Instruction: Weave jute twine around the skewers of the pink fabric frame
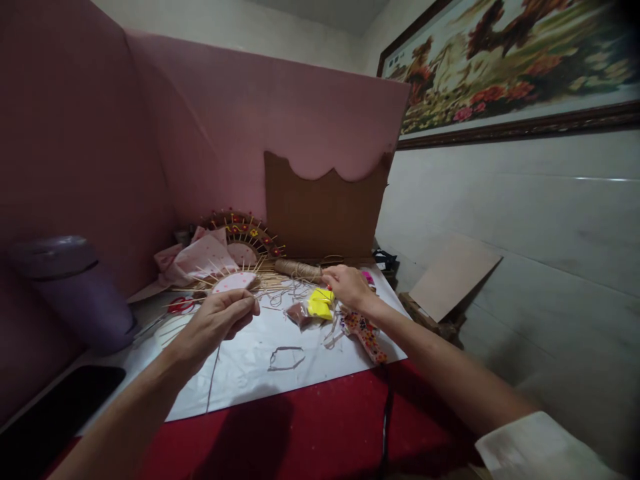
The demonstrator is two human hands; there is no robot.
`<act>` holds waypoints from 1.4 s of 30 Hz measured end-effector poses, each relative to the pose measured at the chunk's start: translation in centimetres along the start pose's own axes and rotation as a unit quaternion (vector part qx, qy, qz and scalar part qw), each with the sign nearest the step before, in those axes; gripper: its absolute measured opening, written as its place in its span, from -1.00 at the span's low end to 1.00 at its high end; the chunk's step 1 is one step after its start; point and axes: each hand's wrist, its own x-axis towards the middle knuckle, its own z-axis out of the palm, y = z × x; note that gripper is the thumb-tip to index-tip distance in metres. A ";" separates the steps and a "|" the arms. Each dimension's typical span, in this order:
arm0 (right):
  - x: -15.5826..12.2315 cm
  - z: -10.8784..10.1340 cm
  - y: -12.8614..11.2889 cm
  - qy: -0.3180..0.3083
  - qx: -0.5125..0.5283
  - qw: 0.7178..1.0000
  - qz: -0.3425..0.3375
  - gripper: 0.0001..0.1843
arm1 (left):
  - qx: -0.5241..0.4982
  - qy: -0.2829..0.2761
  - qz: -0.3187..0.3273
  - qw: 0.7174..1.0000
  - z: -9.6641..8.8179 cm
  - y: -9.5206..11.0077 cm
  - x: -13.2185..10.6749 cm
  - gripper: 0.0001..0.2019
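The left hand (233, 315), stretched forward, pinched a thin brown twine strand (213, 379) trailing below; the right hand (347, 287), fingers curled, its grip unclear, met a brown cylindrical twine spool (300, 270) beyond yellow packets (320, 305).

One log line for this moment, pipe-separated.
Left hand: pinching thin brown strand | Right hand: at brown twine roll, grip unclear | Nearby: bright yellow packet | Base: white sheet on red surface
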 end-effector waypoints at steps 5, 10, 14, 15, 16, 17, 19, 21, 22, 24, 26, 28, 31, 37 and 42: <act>-2.4 1.3 -5.2 -0.081 0.101 0.985 -0.116 -0.65 | -0.009 -0.041 0.007 0.999 0.7 0.1 0.7 -0.70; -3.5 1.1 -6.3 -0.198 0.200 0.953 -0.109 -0.82 | -0.025 -0.109 0.020 0.994 1.2 -0.8 1.5 -0.70; -3.2 0.4 -4.4 -0.080 0.126 0.974 -0.169 -0.75 | -0.064 -0.110 0.021 0.992 1.0 -2.2 1.9 -0.71; -3.2 0.3 -3.9 -0.048 0.107 0.976 -0.184 -0.75 | -0.078 -0.101 0.018 0.992 0.9 -2.6 1.9 -0.71; -3.4 0.4 -3.3 -0.016 0.094 0.976 -0.197 -0.76 | -0.090 -0.092 0.015 0.992 0.8 -3.0 1.9 -0.71; -3.6 0.6 -2.8 0.014 0.087 0.974 -0.209 -0.77 | -0.101 -0.086 0.013 0.991 0.7 -3.4 1.9 -0.71; -4.3 1.1 -1.7 0.056 0.081 0.967 -0.233 -0.78 | -0.125 -0.080 0.006 0.989 0.6 -4.0 1.8 -0.71; -5.1 1.8 -0.8 0.074 0.072 0.958 -0.266 -0.81 | -0.145 -0.079 -0.008 0.986 0.7 -4.5 1.6 -0.72; -5.3 2.0 -0.5 0.082 0.067 0.956 -0.275 -0.82 | -0.150 -0.080 -0.015 0.985 0.9 -4.7 1.5 -0.73; -5.5 2.2 0.1 0.104 0.052 0.955 -0.273 -0.83 | -0.155 -0.084 -0.020 0.984 1.1 -4.9 1.2 -0.73; -5.4 2.1 0.5 0.131 0.034 0.957 -0.256 -0.83 | -0.167 -0.083 -0.019 0.982 1.2 -4.9 1.0 -0.74; -5.2 2.0 0.8 0.156 0.021 0.957 -0.243 -0.83 | -0.181 -0.077 -0.014 0.980 1.1 -4.8 0.9 -0.76; -5.0 1.9 1.0 0.171 0.016 0.956 -0.239 -0.83 | -0.196 -0.070 -0.004 0.978 0.9 -4.6 0.8 -0.77; -5.6 2.4 0.6 0.156 0.027 0.958 -0.238 -0.84 | -0.218 -0.060 0.027 0.974 0.1 -3.5 0.3 -0.76; -5.8 2.4 0.2 0.190 0.071 0.956 -0.212 -0.85 | -0.241 -0.017 0.071 0.968 -1.1 -2.1 -0.8 -0.78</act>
